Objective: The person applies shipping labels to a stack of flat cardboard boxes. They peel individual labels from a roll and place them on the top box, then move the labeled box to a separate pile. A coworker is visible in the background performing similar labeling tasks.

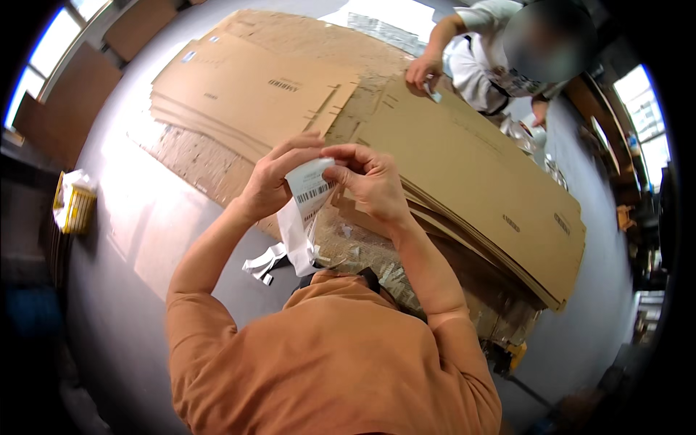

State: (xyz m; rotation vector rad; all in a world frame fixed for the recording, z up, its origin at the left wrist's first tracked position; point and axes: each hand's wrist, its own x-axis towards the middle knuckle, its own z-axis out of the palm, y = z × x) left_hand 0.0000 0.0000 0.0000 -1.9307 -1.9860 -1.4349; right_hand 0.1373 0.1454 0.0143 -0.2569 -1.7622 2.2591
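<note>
A strip of white barcode labels (293, 230) hangs down in front of my chest, its upper end between my two hands. My left hand (272, 176) grips the strip's left edge, with the fingers bent over the top. Across from it, my right hand (373, 181) pinches the upper right corner between thumb and forefinger. The hands nearly meet at the fingertips. Just beyond them lie flat brown cardboard sheets in two stacks, a left stack (239, 80) and a right stack (478, 163).
The stacks rest on a worn wooden board (196, 156) with paper scraps. At the far right, a co-worker's hand (426, 70) holds a small white piece over the right stack. A yellow basket (81, 209) with white contents stands at the left. White strips (264, 262) dangle near my waist.
</note>
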